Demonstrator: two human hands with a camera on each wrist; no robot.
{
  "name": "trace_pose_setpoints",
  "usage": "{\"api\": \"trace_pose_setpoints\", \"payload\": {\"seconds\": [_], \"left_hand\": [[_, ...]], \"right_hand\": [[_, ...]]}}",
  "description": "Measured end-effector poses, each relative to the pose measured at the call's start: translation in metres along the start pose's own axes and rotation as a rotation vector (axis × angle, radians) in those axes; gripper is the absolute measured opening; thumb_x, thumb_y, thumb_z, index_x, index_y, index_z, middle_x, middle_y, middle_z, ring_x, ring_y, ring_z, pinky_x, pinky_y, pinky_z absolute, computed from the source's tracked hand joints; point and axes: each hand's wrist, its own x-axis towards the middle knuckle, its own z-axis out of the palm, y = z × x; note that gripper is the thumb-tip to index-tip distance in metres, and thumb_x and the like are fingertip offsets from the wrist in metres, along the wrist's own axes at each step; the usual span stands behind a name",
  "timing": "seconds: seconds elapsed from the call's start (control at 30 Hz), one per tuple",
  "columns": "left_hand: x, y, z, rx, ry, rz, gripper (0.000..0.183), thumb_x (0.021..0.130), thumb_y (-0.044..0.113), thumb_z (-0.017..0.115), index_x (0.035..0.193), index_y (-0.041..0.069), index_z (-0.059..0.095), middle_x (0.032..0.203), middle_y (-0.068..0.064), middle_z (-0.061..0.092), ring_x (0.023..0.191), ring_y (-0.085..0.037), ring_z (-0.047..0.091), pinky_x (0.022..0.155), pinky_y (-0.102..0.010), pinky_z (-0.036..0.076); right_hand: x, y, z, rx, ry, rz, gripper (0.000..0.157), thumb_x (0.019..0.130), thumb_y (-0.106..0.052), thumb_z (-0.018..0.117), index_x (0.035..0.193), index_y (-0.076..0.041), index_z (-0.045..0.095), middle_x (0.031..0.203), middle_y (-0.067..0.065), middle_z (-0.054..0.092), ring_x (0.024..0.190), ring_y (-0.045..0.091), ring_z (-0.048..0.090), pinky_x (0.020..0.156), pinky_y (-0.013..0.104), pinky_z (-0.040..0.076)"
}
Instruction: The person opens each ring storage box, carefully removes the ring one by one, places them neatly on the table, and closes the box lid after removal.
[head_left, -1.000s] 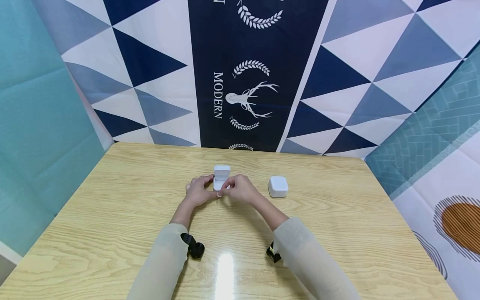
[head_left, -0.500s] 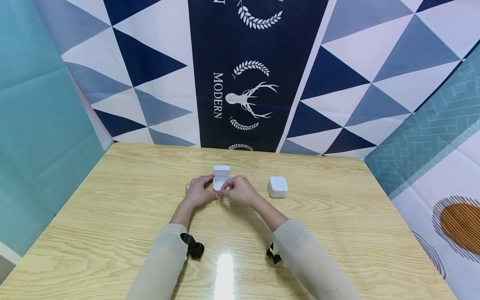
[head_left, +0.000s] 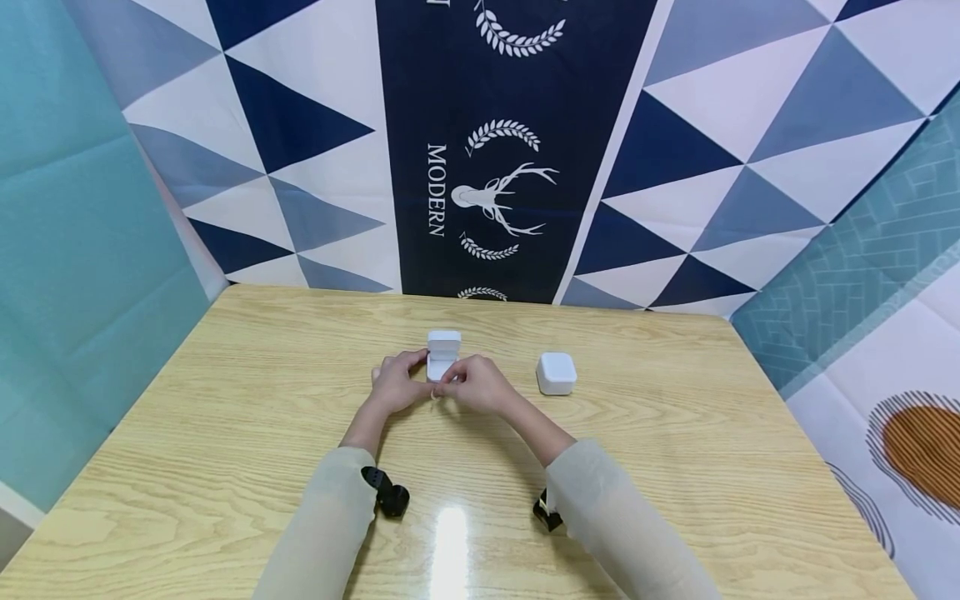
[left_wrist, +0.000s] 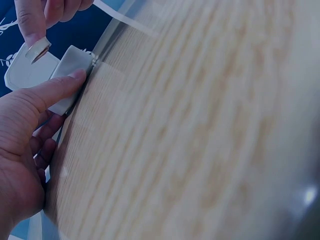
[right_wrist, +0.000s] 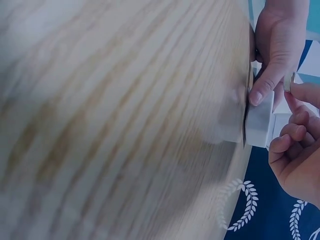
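Observation:
A small white ring box stands on the table with its lid raised, the hinge side facing away from me. My left hand grips the base of the box from the left, its thumb along the front wall in the left wrist view. Between thumb and forefinger my right hand pinches a pale, shiny ring. The ring is held just above and in front of the box, close to the left thumb. Most of the box's inside is covered by the right fingers in the head view.
A white rounded cube-shaped box stands to the right of my right hand. The wood-grain table ends at the back against a patterned cloth. A small pale thing shows beside the left hand's outer edge.
My right hand has come slightly down towards me with the ring, which shows a little lower and farther left. The left hand and both boxes have stayed in place.

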Motion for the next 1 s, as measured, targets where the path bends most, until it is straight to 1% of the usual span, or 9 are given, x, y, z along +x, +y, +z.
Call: {"api": "trace_pose_setpoints", "payload": {"seconds": [0.1, 0.13, 0.23, 0.33, 0.4, 0.67, 1.0], "left_hand": [[0.000, 0.000, 0.000, -0.001, 0.003, 0.000, 0.067, 0.071, 0.037, 0.071, 0.130, 0.020, 0.045, 0.132, 0.000, 0.047, 0.110, -0.023, 0.038, 0.083, -0.038, 0.019], [0.000, 0.000, 0.000, -0.002, 0.003, -0.002, 0.067, 0.071, 0.037, 0.071, 0.130, 0.020, 0.045, 0.132, 0.000, 0.047, 0.111, -0.023, 0.038, 0.083, -0.038, 0.019], [0.000, -0.001, 0.000, 0.000, 0.004, 0.001, 0.067, 0.071, 0.037, 0.070, 0.130, 0.020, 0.045, 0.132, 0.000, 0.047, 0.111, -0.023, 0.038, 0.082, -0.038, 0.019], [0.000, 0.000, 0.000, 0.004, 0.006, 0.002, 0.067, 0.071, 0.037, 0.070, 0.130, 0.019, 0.044, 0.132, 0.000, 0.047, 0.112, -0.024, 0.038, 0.082, -0.038, 0.019], [0.000, -0.001, 0.000, 0.007, 0.007, 0.004, 0.066, 0.072, 0.037, 0.070, 0.130, 0.019, 0.044, 0.131, 0.000, 0.047, 0.111, -0.024, 0.038, 0.082, -0.038, 0.019], [-0.001, 0.000, 0.000, 0.013, 0.005, 0.002, 0.066, 0.072, 0.037, 0.069, 0.131, 0.019, 0.044, 0.131, -0.002, 0.047, 0.112, -0.024, 0.038, 0.082, -0.039, 0.019], [0.001, -0.001, 0.001, -0.001, 0.014, 0.002, 0.065, 0.072, 0.036, 0.069, 0.130, 0.020, 0.045, 0.131, 0.000, 0.047, 0.111, -0.024, 0.038, 0.083, -0.039, 0.019]], "right_hand": [[-0.001, 0.000, 0.001, 0.010, -0.007, -0.013, 0.014, 0.076, -0.028, 0.068, 0.073, -0.014, 0.069, 0.055, -0.004, 0.053, 0.049, 0.007, 0.041, 0.046, 0.020, 0.033], [-0.002, 0.000, 0.001, 0.008, -0.005, -0.032, 0.015, 0.076, -0.029, 0.067, 0.072, -0.014, 0.069, 0.054, -0.004, 0.053, 0.048, 0.006, 0.041, 0.046, 0.020, 0.033], [-0.003, -0.001, 0.001, 0.020, -0.009, -0.051, 0.014, 0.076, -0.027, 0.067, 0.072, -0.014, 0.068, 0.053, -0.005, 0.053, 0.047, 0.005, 0.041, 0.045, 0.020, 0.034], [-0.003, -0.001, 0.003, 0.003, -0.010, -0.049, 0.012, 0.077, -0.025, 0.066, 0.072, -0.013, 0.068, 0.053, -0.005, 0.053, 0.046, 0.004, 0.040, 0.044, 0.018, 0.032], [-0.001, 0.000, 0.004, 0.002, -0.015, -0.029, 0.011, 0.077, -0.024, 0.066, 0.074, -0.013, 0.068, 0.053, -0.005, 0.053, 0.046, 0.005, 0.040, 0.044, 0.018, 0.031], [0.000, 0.001, 0.008, -0.015, -0.021, -0.048, 0.011, 0.078, -0.022, 0.065, 0.076, -0.012, 0.069, 0.052, -0.006, 0.052, 0.044, 0.004, 0.038, 0.043, 0.018, 0.030], [0.000, -0.001, 0.011, -0.009, -0.032, -0.048, 0.012, 0.078, -0.022, 0.064, 0.077, -0.011, 0.069, 0.052, -0.006, 0.051, 0.045, 0.004, 0.038, 0.043, 0.018, 0.029]]}}
